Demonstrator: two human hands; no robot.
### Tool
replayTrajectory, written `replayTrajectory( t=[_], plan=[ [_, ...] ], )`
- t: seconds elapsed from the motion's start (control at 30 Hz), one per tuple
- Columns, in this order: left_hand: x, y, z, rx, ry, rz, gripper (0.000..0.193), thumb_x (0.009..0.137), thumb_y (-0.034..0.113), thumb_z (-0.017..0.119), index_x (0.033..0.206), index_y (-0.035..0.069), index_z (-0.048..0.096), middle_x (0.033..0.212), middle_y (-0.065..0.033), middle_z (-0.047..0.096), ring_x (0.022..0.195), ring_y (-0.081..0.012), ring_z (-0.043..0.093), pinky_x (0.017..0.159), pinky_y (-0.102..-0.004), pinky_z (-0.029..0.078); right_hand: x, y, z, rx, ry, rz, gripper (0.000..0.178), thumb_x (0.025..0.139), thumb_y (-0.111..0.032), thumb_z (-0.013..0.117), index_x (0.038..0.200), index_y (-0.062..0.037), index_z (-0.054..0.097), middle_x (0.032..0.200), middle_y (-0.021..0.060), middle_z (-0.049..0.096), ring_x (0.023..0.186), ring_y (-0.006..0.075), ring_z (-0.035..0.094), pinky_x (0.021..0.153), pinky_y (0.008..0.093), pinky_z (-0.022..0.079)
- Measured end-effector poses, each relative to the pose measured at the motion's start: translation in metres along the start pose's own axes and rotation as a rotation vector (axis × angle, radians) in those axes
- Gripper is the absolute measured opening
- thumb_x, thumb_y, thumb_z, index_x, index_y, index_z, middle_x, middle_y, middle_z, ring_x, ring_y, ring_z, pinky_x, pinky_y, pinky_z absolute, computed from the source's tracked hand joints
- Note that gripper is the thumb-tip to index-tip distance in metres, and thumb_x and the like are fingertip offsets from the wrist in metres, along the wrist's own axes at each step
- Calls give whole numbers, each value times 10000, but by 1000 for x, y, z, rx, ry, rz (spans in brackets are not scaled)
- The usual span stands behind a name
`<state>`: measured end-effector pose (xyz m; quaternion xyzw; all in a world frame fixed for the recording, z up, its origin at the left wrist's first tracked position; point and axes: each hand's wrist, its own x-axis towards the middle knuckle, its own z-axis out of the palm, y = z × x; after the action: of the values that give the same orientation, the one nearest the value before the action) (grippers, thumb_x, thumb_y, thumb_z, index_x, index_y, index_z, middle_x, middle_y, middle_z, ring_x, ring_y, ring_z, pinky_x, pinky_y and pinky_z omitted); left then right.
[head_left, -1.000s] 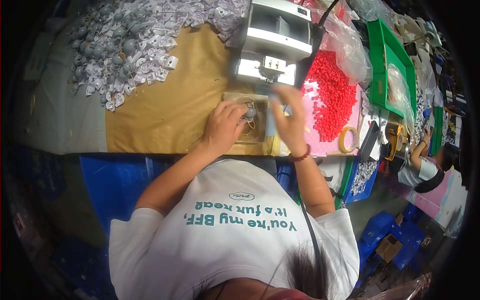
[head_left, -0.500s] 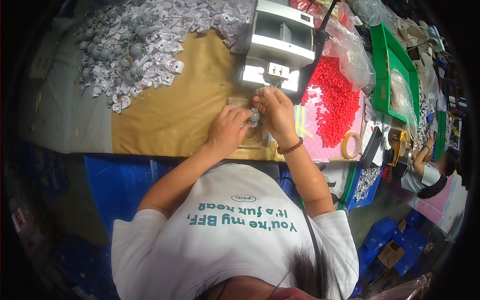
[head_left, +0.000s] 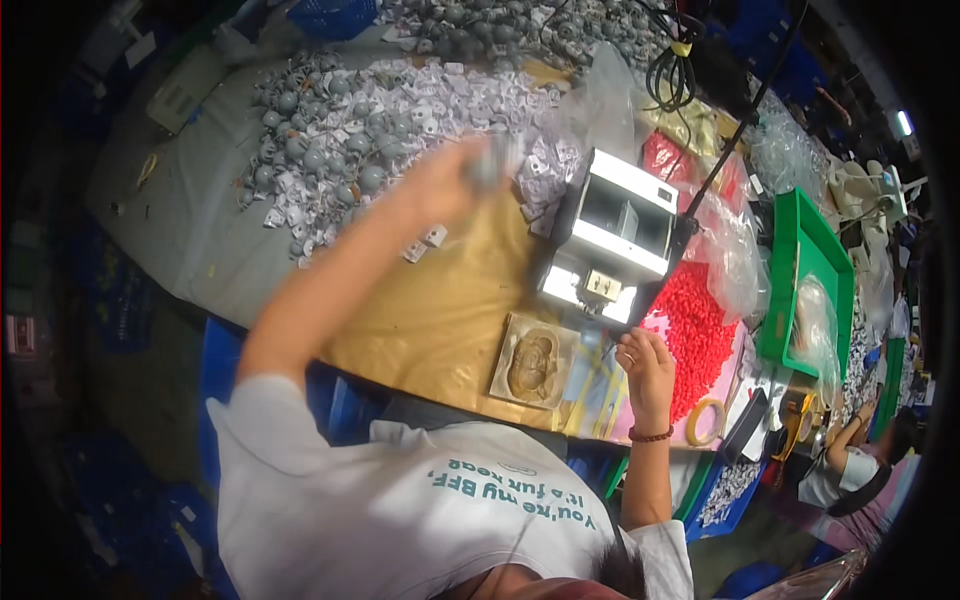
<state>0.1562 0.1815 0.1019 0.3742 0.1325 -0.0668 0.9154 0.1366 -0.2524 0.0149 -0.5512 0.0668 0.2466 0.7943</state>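
My left hand (head_left: 445,185) is smeared by motion, raised over the far pile of grey and white parts. At its fingertips is a blurred grey round part (head_left: 488,165), which seems to be held. My right hand (head_left: 648,368) is at the left edge of the heap of small red pieces (head_left: 690,345). Its fingers are loosely bent and somewhat apart, and nothing shows between them. Left of it, at the table's near side, lies a square block with a hollow (head_left: 534,362), with no part in it. Beyond my right hand stands a small white and black machine (head_left: 615,225).
Grey balls and white pieces (head_left: 340,150) cover the far left of the table. On the right are a green tray (head_left: 785,290) with a plastic bag, a roll of yellow tape (head_left: 706,422) and a black box (head_left: 745,422). Another person (head_left: 850,470) sits far right.
My left hand has moved from the block out to the far pile, taking the grey round part along. My right hand has left the block for the red pieces. The view has shifted.
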Motion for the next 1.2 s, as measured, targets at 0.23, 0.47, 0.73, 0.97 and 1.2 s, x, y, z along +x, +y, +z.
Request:
replayTrajectory(
  t=[0.23, 0.47, 0.73, 0.97, 1.2],
  plan=[
    [94, 119, 41, 809, 349, 773, 548, 932, 203, 641, 1372, -47, 430, 1275, -177, 589, 1144, -265, 600, 947, -339, 490, 7, -6, -25, -161, 32, -91, 156, 1000, -105, 565, 1102, -8, 631, 985, 76, 680, 868, 146, 652, 784, 285, 540],
    [-19, -45, -47, 2119, 206, 634, 380, 756, 102, 703, 1129, 75, 638, 1139, -118, 591, 1104, -351, 501, 944, -451, 417, 10, -6, -67, -1401, 161, -505, 238, 895, -44, 635, 1133, -43, 639, 1035, 127, 642, 946, 274, 633, 784, 359, 523],
    [-57, -95, -88, 2239, 208, 543, 398, 715, 71, 710, 1102, 77, 616, 1100, -94, 579, 1056, -300, 511, 842, -433, 432, 32, 12, -79, -1707, 116, -689, 173, 843, -14, 622, 1015, -22, 628, 996, 169, 597, 950, 354, 584, 807, 431, 498],
    [-105, -117, -10, 1458, 196, 449, 361, 812, 9, 683, 1159, 22, 585, 1049, -106, 567, 981, -280, 587, 888, -374, 474, 32, 8, -81, -1685, 79, -706, 69, 848, -27, 612, 909, -1, 636, 913, 169, 602, 895, 359, 593, 790, 430, 496],
    [-134, -205, 7, 738, 130, 313, 349, 857, -28, 653, 1190, 16, 556, 1242, -138, 581, 1169, -249, 585, 1020, -331, 446, 28, -5, -64, -1730, 73, -802, 153, 822, 8, 622, 963, -33, 665, 917, 142, 620, 854, 329, 592, 750, 402, 495]
  ],
)
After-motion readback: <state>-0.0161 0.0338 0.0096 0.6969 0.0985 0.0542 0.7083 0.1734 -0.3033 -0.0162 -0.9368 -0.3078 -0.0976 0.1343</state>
